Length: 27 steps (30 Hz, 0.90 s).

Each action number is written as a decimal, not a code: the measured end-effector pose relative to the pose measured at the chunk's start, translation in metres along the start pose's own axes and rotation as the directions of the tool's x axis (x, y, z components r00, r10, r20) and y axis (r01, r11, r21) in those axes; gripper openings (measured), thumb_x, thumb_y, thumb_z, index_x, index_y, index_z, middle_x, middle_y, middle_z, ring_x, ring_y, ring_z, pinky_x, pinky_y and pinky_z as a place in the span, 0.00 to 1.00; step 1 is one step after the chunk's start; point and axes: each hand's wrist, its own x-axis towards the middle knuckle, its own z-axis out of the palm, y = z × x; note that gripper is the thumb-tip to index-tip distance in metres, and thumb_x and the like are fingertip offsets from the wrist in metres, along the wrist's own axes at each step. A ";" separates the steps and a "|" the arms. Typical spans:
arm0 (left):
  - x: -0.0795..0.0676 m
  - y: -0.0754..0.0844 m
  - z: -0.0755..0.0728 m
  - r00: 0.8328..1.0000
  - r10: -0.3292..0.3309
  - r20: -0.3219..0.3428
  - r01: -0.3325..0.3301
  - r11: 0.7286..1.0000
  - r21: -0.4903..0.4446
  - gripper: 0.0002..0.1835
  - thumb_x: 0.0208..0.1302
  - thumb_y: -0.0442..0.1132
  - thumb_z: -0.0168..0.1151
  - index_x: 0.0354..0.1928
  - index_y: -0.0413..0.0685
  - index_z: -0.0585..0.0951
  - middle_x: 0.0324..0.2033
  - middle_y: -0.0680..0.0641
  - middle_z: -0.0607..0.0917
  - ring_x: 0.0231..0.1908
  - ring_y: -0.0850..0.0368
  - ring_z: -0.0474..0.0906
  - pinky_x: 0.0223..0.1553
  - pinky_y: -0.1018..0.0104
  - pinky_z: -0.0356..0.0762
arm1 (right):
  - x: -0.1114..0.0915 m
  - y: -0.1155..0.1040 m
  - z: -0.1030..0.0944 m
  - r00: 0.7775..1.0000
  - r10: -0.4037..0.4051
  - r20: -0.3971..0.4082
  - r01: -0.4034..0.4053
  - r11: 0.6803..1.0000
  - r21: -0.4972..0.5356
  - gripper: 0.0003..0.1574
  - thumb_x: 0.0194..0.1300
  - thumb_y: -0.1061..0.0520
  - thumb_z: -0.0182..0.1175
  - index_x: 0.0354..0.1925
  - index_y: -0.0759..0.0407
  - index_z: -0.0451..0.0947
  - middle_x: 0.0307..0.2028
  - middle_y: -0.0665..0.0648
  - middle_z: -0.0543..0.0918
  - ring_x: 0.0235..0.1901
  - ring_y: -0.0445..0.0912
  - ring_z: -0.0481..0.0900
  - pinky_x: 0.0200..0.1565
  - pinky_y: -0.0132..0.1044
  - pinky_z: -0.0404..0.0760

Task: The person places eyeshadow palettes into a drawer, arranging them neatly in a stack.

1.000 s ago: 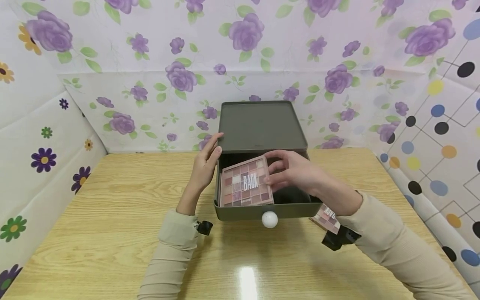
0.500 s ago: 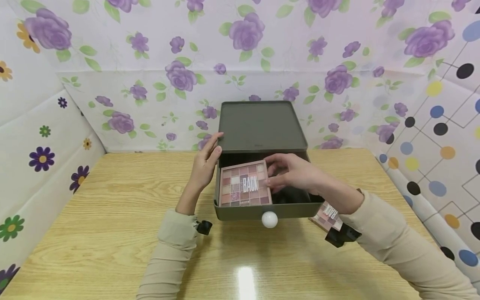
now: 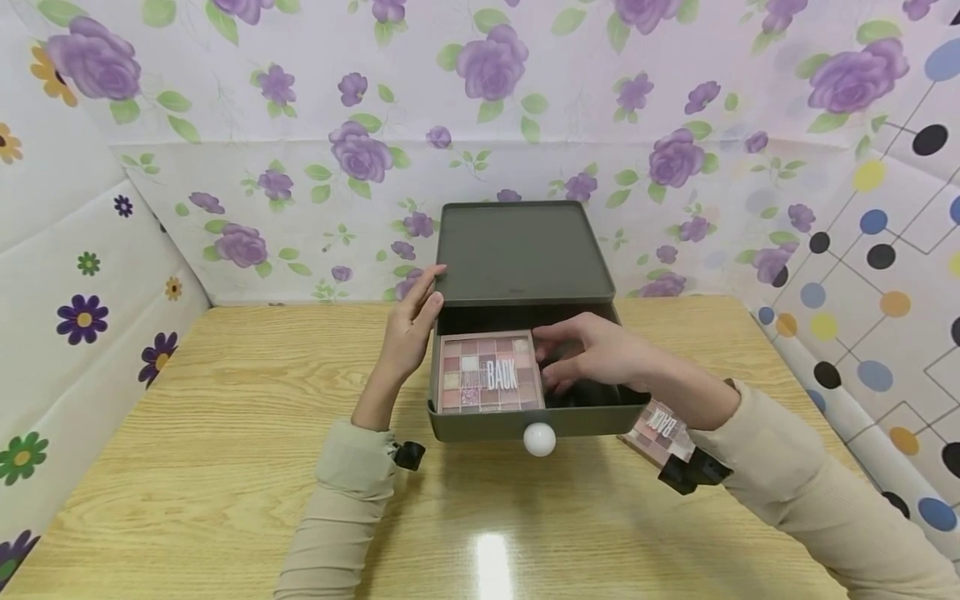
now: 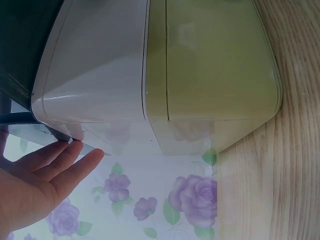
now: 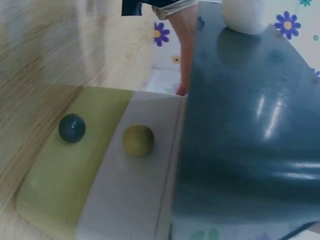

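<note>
A pinkish eyeshadow palette (image 3: 491,373) with "BACK" lettering lies flat in the left part of the pulled-out dark green drawer (image 3: 480,427). My right hand (image 3: 596,354) reaches into the drawer, fingertips right at the palette's right edge, fingers loosely bent. My left hand (image 3: 408,329) rests its fairly straight fingers on the left side of the drawer unit (image 3: 525,250). In the left wrist view those fingers (image 4: 75,170) lie against the unit's upper side. The right wrist view shows no right hand, only the drawer's underside and front.
A second palette (image 3: 654,432) lies right of the drawer, partly hidden by my right wrist. Below the green drawer are a white drawer (image 5: 135,175) and a yellow-green drawer (image 5: 55,185), both closed with round knobs. A white knob (image 3: 539,439) sticks out in front.
The palette has gone from tilted to lying flat in the drawer. My right thumb has slid off its top to its right edge. My left hand stays in place.
</note>
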 end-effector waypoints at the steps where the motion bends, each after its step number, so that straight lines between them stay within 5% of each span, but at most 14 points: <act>1: 0.000 0.000 0.000 1.000 0.001 0.000 -0.001 1.000 -0.001 0.23 0.66 0.33 0.42 0.63 0.37 0.65 0.65 0.36 0.60 0.63 0.42 0.57 0.52 0.47 0.66 | -0.002 0.000 -0.001 1.000 0.001 -0.008 -0.001 1.000 0.014 0.36 0.60 0.70 0.54 0.64 0.77 0.52 0.50 0.71 0.72 0.36 0.52 0.81 0.40 0.40 0.79; 10: 0.000 0.000 0.002 1.000 -0.004 -0.009 0.004 1.000 -0.008 0.22 0.67 0.34 0.43 0.63 0.37 0.65 0.64 0.37 0.61 0.63 0.43 0.58 0.54 0.49 0.65 | -0.018 -0.002 -0.008 0.999 -0.012 -0.030 0.015 0.993 0.119 0.34 0.61 0.69 0.53 0.64 0.72 0.55 0.54 0.72 0.70 0.40 0.54 0.80 0.41 0.43 0.78; 27: 0.000 -0.001 0.001 1.000 -0.008 -0.008 0.008 1.000 0.001 0.23 0.67 0.34 0.43 0.63 0.38 0.65 0.65 0.38 0.60 0.63 0.43 0.57 0.54 0.51 0.64 | -0.057 0.010 -0.024 0.979 -0.184 -0.090 0.196 0.969 0.151 0.30 0.63 0.64 0.54 0.61 0.73 0.60 0.46 0.73 0.74 0.38 0.55 0.81 0.36 0.47 0.79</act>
